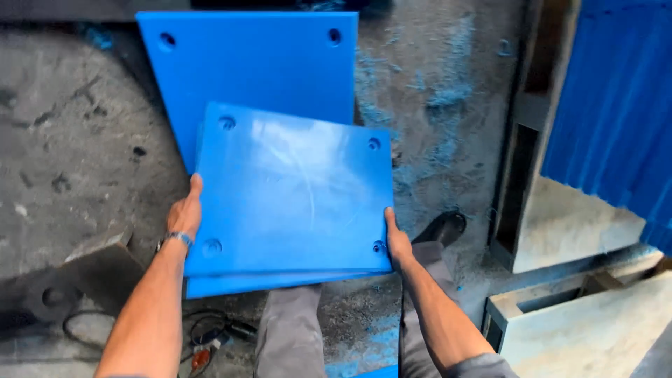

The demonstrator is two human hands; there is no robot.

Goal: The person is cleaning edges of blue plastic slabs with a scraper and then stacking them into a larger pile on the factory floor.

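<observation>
Blue plastic, smooth and slightly glossy with faint scratches, forms the square plate (294, 189) that is held up in front of the body. A second plate edge (231, 285) of the same blue is seen directly beneath it along the near side, so two plates are carried as a stack. Four round countersunk holes are counted in the upper plate, one near each corner. The stack is gripped at its two lower sides: the left hand (185, 213) is clamped on the left edge, thumb on top, and the right hand (397, 243) is clamped on the right edge near the corner hole. The hands are set well apart, the full width of the plate between them. A metal bracelet (176, 238) is worn on the left wrist.

A third blue plate (252, 63), larger in appearance, is seen behind the stack and is partly covered by it; two holes are visible at its upper corners. The concrete floor (77, 140) is grey, rough and stained, with blue dust scattered to the right. One dark shoe (441, 227) and grey trousers (287, 329) are visible below the stack. A blue corrugated sheet (616, 105) stands at the right. Pale box-shaped frames (574, 224) lie beneath it. Dark cables (210, 329) lie on the floor at lower left.
</observation>
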